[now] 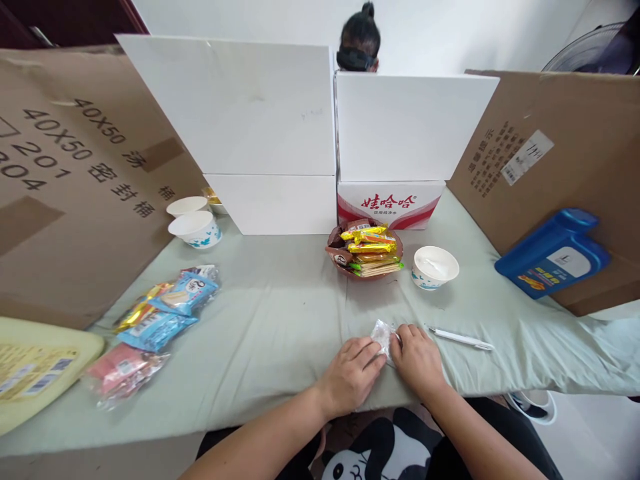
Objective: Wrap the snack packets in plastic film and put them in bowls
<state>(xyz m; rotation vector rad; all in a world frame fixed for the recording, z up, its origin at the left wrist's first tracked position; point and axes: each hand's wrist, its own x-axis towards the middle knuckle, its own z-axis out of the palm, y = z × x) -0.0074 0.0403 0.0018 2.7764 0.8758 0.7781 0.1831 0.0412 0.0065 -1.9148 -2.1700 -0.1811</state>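
1. From where I'm standing: left grip (353, 373) curled, thumb and fingers pinching the near-left part of a clear wrapper (382, 335).
2. Right grip (417, 360) bent in too — fingertips pinching the same wrapper at its right side.
3. So the wrapper is between the two grips, crinkled, near the front edge of the worktop (270, 320).
4. Just right of the right grip: white pen (463, 339), lying slantwise.
5. Beyond both grips, roughly straight ahead: brown bowl (399, 245), heaped with yellow snack packets (373, 248). Beside it, on the right grip's side: blue-printed paper bowl (425, 276), something whitish inside.
6. Well left of the left grip: blue packets (159, 330), pink packet (125, 370) nearer, then a pale yellow container (50, 367) farther out.
7. Ahead and left of the left grip: two more paper bowls (200, 235), close together.
8. Well right of the right grip: blue bottle (555, 250), tilted — cardboard panel (575, 173) behind it.
9. Farthest ahead of the grips: red-and-white box (390, 203), white panels (270, 113), another person's head (363, 33) above.
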